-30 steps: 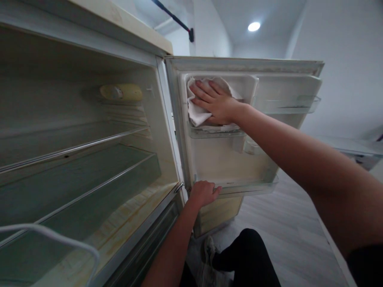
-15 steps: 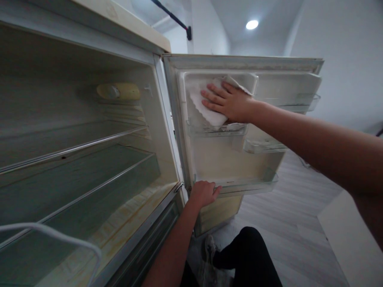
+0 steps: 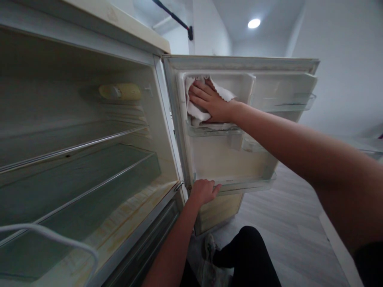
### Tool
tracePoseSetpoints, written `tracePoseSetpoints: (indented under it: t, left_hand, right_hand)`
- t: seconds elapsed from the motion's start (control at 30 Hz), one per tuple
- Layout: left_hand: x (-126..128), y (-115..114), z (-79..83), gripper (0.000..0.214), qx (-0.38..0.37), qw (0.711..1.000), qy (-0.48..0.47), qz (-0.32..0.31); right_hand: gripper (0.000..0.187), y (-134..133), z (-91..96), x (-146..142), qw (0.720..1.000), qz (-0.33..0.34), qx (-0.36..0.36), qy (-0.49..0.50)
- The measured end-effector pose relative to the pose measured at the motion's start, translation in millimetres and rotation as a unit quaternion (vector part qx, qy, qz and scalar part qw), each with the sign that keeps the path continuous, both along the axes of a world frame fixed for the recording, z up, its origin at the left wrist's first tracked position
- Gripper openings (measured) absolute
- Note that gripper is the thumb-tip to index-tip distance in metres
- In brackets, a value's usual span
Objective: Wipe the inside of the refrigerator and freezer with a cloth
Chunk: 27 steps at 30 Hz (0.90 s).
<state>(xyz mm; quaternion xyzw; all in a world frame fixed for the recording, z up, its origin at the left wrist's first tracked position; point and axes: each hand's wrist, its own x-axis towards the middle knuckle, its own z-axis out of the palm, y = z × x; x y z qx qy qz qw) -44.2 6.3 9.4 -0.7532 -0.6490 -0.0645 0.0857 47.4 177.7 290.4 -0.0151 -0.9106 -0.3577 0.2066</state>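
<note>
Open fridge [image 3: 89,139]: bare glass shelves [image 3: 74,147], yellowed floor. Smooth, stained plastic door [image 3: 227,159] is being wiped at top-left pocket w/ soft, scallop-edged white cloth [image 3: 194,113], pressed flat under R hand [image 3: 211,104], fingers spread. Clear lower door shelf [image 3: 248,185] is gripped by L hand [image 3: 203,191]. Corner prob. calls for firmer fingertip pressure.

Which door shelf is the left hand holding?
The bottom shelf, lowest on the door: the left hand grips its hinge-side end. The right hand presses a cloth above the upper-left shelf.
</note>
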Motion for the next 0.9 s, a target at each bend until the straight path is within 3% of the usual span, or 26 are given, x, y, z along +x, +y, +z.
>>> tracePoseSetpoints:
  t: [0.1, 0.23, 0.47, 0.6, 0.7, 0.9]
  left_hand:
    - [1, -1, 1.7, 0.065, -0.009, 1.0, 0.001, 0.005]
    - [2, -2, 3.0, 0.066, -0.024, 1.0, 0.002, 0.009]
    - [-1, -2, 3.0, 0.066, -0.036, 0.999, 0.002, 0.013]
    - [-3, -2, 3.5, 0.068, -0.041, 0.999, 0.011, 0.005]
    - [-4, -2, 4.0, 0.069, -0.039, 0.999, 0.013, 0.004]
    - [-6, -3, 3.8, 0.07, -0.037, 0.999, 0.011, -0.001]
  right_hand:
    - [0.106, 9, -2.1, -8, 0.999, 0.025, -0.021, 0.028]
    - [0.107, 3, -2.2, -9, 0.999, 0.003, -0.035, 0.038]
    - [0.086, -4, 6.6, 28, 0.998, -0.014, -0.054, -0.016]
    - [0.08, -14, 13.6, 49, 0.993, -0.102, -0.026, -0.053]
    - [0.086, -23, 16.0, 57, 0.98, -0.185, 0.01, -0.065]
    - [0.075, -34, 15.7, 77, 0.976, -0.214, 0.004, -0.038]
